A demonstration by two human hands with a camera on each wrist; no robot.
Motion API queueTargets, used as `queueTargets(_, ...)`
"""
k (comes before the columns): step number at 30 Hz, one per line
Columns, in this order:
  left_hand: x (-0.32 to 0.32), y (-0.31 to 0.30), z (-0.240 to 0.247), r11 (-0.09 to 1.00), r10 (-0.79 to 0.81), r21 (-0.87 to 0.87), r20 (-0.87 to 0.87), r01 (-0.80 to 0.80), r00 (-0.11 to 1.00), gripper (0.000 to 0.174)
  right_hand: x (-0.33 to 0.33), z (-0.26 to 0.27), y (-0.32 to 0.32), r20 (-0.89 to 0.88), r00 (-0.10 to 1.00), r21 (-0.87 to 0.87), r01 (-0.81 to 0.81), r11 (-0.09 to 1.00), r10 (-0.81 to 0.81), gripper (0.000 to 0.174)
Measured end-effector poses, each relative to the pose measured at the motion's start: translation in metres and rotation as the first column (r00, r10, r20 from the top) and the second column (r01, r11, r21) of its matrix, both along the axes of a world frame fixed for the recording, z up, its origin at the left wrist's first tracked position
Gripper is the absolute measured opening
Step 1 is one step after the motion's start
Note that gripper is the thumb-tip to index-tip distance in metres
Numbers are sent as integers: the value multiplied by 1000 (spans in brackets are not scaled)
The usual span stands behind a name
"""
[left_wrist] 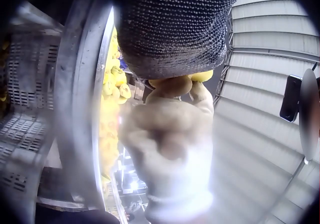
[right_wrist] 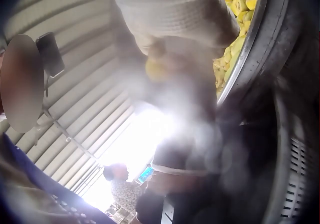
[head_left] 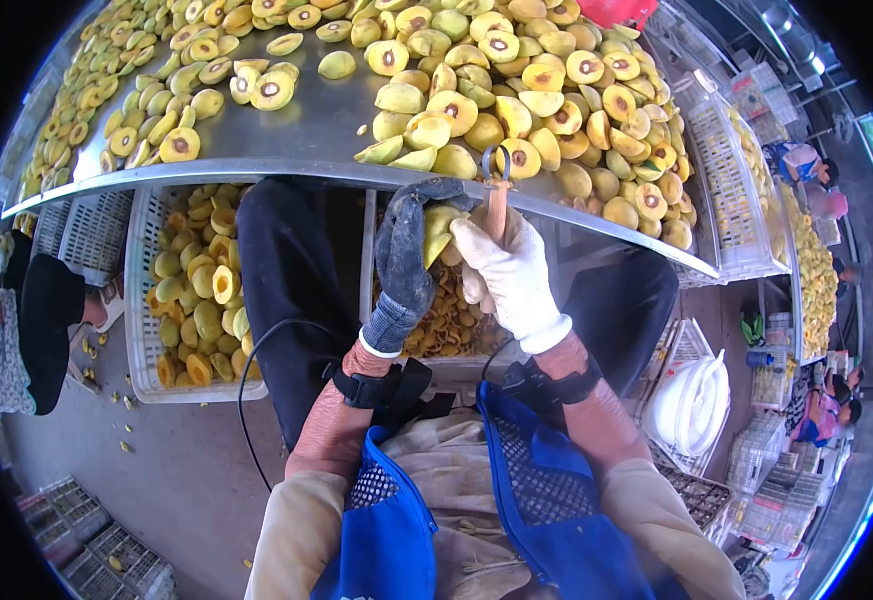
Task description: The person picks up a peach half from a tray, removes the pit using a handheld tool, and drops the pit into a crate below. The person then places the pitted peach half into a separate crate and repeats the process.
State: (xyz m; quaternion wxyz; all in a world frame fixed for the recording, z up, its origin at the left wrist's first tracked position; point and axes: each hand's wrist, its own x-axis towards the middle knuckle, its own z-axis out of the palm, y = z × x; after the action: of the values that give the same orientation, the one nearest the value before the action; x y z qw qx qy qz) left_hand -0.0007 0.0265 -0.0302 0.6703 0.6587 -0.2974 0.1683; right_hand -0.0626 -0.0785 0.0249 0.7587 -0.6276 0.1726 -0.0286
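In the head view my left hand (head_left: 404,245), in a dark grey glove, holds a yellow-green peach half (head_left: 439,235) just below the table edge. My right hand (head_left: 512,278), in a white glove, grips the wooden handle of a pitting tool (head_left: 497,208). The tool's metal loop points up, away from my body, and overlaps the table rim. Both hands are close together, with white-gloved fingers right at the fruit. The left wrist view shows the dark glove (left_wrist: 172,31) over a sliver of yellow fruit (left_wrist: 202,76). Glare blurs the right wrist view.
A metal table (head_left: 306,120) bears heaps of halved peaches (head_left: 556,95), many with brown pits. Below it stands a white crate (head_left: 141,330) of hollowed halves, left of my knees. Beneath my hands lie small scraps (head_left: 446,320). Other people (head_left: 31,330) are at both sides.
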Motion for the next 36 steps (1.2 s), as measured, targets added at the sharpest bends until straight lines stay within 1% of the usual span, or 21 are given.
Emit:
queueTargets(1, 0, 0, -3, 1000, 9, 2, 6, -9, 1000, 37, 0, 0, 0, -6, 1000, 4, 1, 1000, -1, 20)
queueTargets(2, 1, 0, -8, 1000, 18, 5, 12, -18, 1000, 37, 0, -1, -1, -1, 1000, -35, -12, 999, 12, 20)
queueTargets(4, 2, -1, -20, 994, 90, 62, 55, -94, 994, 37, -2, -5, -2, 9, 999, -111, -39, 993, 41, 19)
queueTargets(7, 3, -5, -32, 986, 125, 97, 79, -132, 989, 34, -6, -9, 4, 44, 999, -100, 18, 995, -13, 19)
queueTargets(9, 2, -6, -30, 996, 82, 26, -4, -82, 997, 31, -8, -10, 4, 47, 999, -69, 12, 998, -9, 23)
queueTargets(11, -5, -7, -2, 991, -23, -133, -149, 3, 989, 28, -9, -8, 3, 37, 999, -52, -5, 999, 7, 25)
queueTargets(13, -4, -7, -5, 982, -67, -185, -188, 32, 980, 36, -13, -5, 3, 30, 999, -183, -36, 983, 43, 27)
queueTargets(15, -2, -7, -13, 971, -87, -237, -211, 36, 974, 46, -19, -4, -1, 23, 996, -345, -77, 935, 90, 29)
queueTargets(16, 2, -4, -17, 982, -91, -184, -203, 53, 975, 57, -22, -3, 0, 36, 994, -421, -81, 903, 106, 31)
queueTargets(19, -4, -3, -13, 966, -124, -256, -327, 39, 937, 58, -26, -5, 0, -27, 988, -535, -141, 833, 150, 29)
queueTargets(20, -3, -4, -16, 947, -172, -314, -301, 73, 938, 59, -26, -7, 1, -17, 988, -588, -135, 797, 155, 23)
queueTargets(22, -2, -8, -25, 907, -241, -415, -377, 70, 894, 57, -26, -20, 0, 62, 985, -679, -78, 730, 164, 20)
queueTargets(23, -2, -9, -29, 902, -249, -425, -379, 72, 891, 56, -25, -24, 1, 101, 980, -719, -49, 693, 173, 19)
queueTargets(24, -2, -9, -27, 897, -257, -435, -382, 73, 888, 55, -24, -22, 2, 82, 984, -716, -52, 696, 158, 18)
queueTargets(26, -5, -7, -23, 922, -223, -377, -320, 92, 921, 52, -20, -31, 0, 195, 960, -819, 46, 572, 201, 19)
queueTargets(27, -6, -8, -23, 902, -252, -423, -354, 86, 901, 53, -19, -34, -1, 246, 942, -857, 102, 505, 228, 20)
queueTargets(29, -7, -9, -22, 857, -314, -512, -414, 67, 854, 54, -20, -34, -1, 216, 946, -905, 102, 413, 241, 20)
queueTargets(30, -7, -8, -21, 907, -244, -414, -378, 73, 893, 52, -21, -34, -1, 201, 949, -926, 102, 364, 245, 20)
queueTargets(32, -8, -4, -18, 977, -117, -206, -275, 61, 954, 48, -22, -42, -2, 272, 931, -908, 164, 384, 245, 20)
queueTargets(35, -10, -9, -24, 969, -115, -243, -318, 36, 941, 48, -24, -51, -1, 341, 909, -886, 225, 405, 239, 20)
queueTargets(36, -10, -10, -25, 963, -126, -269, -327, 36, 937, 52, -24, -52, -1, 359, 903, -880, 242, 409, 236, 20)
